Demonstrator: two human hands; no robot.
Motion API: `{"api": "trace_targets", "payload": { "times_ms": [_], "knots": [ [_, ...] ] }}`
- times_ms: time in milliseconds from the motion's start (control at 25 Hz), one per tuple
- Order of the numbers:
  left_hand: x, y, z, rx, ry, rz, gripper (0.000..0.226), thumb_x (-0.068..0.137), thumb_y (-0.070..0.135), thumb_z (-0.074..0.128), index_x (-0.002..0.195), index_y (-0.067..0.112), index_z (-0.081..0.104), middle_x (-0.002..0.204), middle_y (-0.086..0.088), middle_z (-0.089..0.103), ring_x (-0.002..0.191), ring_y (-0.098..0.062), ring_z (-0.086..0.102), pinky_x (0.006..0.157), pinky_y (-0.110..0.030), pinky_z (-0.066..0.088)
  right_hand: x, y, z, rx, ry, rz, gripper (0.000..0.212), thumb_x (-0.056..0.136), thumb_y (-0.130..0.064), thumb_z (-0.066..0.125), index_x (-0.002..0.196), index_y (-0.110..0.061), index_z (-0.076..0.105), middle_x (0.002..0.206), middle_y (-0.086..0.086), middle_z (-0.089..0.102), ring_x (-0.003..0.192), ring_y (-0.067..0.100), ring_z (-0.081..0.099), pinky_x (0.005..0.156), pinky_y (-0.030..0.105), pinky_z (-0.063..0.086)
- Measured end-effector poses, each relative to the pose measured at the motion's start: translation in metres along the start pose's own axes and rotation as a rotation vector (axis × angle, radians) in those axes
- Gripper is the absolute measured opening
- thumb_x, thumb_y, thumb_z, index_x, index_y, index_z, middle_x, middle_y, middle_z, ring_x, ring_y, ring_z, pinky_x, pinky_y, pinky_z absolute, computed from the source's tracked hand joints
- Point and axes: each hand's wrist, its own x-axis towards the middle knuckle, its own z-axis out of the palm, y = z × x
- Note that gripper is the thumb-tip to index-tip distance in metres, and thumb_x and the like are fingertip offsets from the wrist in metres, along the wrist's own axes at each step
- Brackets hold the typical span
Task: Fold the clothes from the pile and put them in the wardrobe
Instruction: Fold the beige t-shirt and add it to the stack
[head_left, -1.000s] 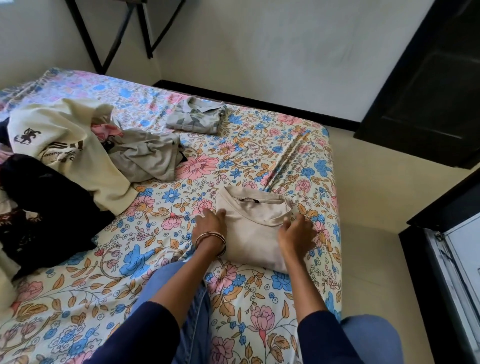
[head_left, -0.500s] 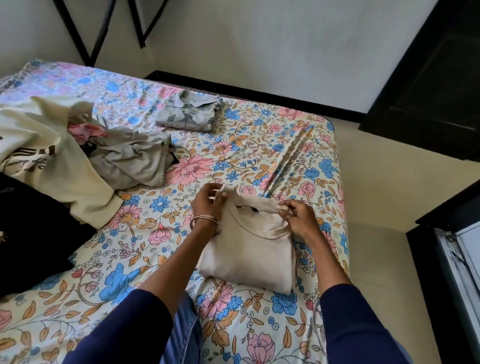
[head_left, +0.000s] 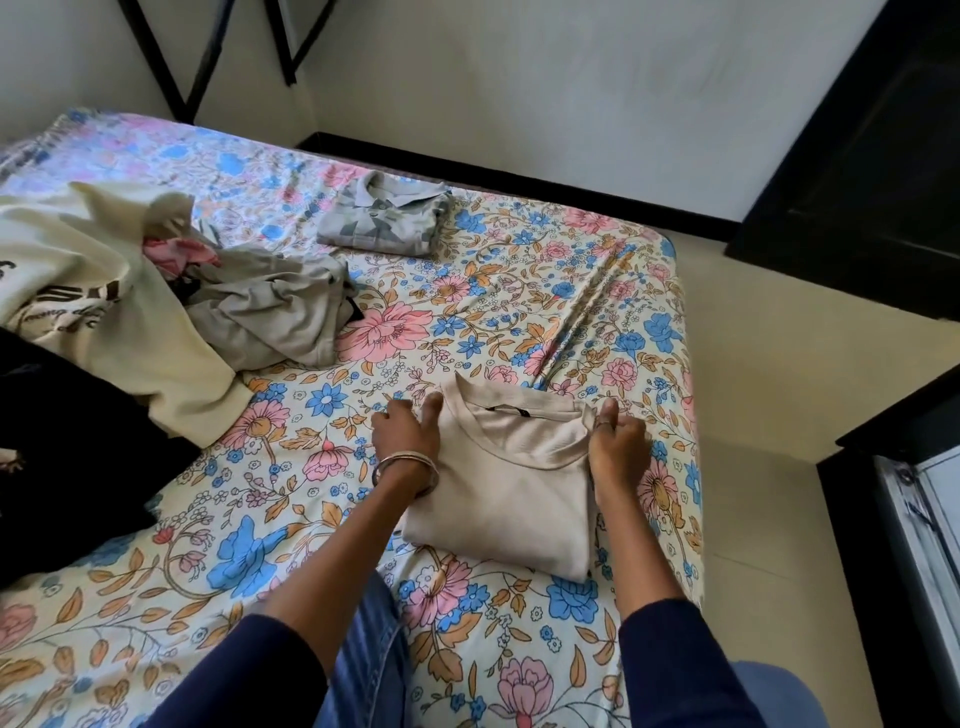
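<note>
Beige shirt (head_left: 511, 488) lies folded at the lower middle of the frame, collar pointing up. Left hand (head_left: 406, 431) and right hand (head_left: 618, 447) sit at its two sides, fingers straight, touching its edges. Pile (head_left: 156, 296) waits upper left.

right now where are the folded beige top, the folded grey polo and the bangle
folded beige top (head_left: 511, 499): head view, middle of its flat front panel
folded grey polo (head_left: 382, 223): head view, chest below the collar
bangle (head_left: 405, 464): head view, metal band across the left wrist
</note>
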Motion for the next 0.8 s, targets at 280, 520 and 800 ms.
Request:
{"api": "trace_targets", "payload": {
  "times_ms": [280, 520, 800],
  "knots": [
    [-0.037, -0.006, -0.020, 0.036, -0.359, -0.099, 0.070, 0.092, 0.060, 0.044, 0.123, -0.003, 0.051, 0.114, -0.016, 0.060, 0.100, -0.031, 0.057, 0.083, -0.035, 0.044, -0.070, 0.001, -0.034, 0.026, -0.392, 0.051, 0.047, 0.099, -0.053, 0.039, 0.074, -0.015, 0.047, 0.062, -0.001, 0.043, 0.054, 0.014, 0.039, 0.049, 0.027, 0.025],
    [-0.035, -0.001, -0.044, -0.454, -0.506, -0.126, 0.059, 0.092, 0.055, 0.051, 0.135, 0.015, 0.049, 0.132, -0.007, 0.056, 0.105, -0.028, 0.061, 0.094, -0.043, 0.050, -0.089, -0.026, -0.060, 0.210, -0.695, -0.102, 0.055, 0.100, -0.049, 0.036, 0.148, -0.023, 0.029, 0.144, -0.003, 0.041, 0.129, 0.019, 0.042, 0.109, 0.037, 0.030],
    [0.054, 0.063, -0.095, -0.653, -0.343, 0.162, 0.047, 0.086, 0.056, 0.059, 0.120, 0.024, 0.059, 0.121, -0.005, 0.064, 0.097, -0.017, 0.062, 0.083, -0.027, 0.055, -0.047, -0.132, -0.010, 0.573, -0.673, -0.207, 0.016, 0.098, -0.032, 0.053, 0.112, -0.026, 0.050, 0.135, 0.025, 0.050, 0.122, 0.044, 0.049, 0.092, 0.043, 0.049]
  ]
}}
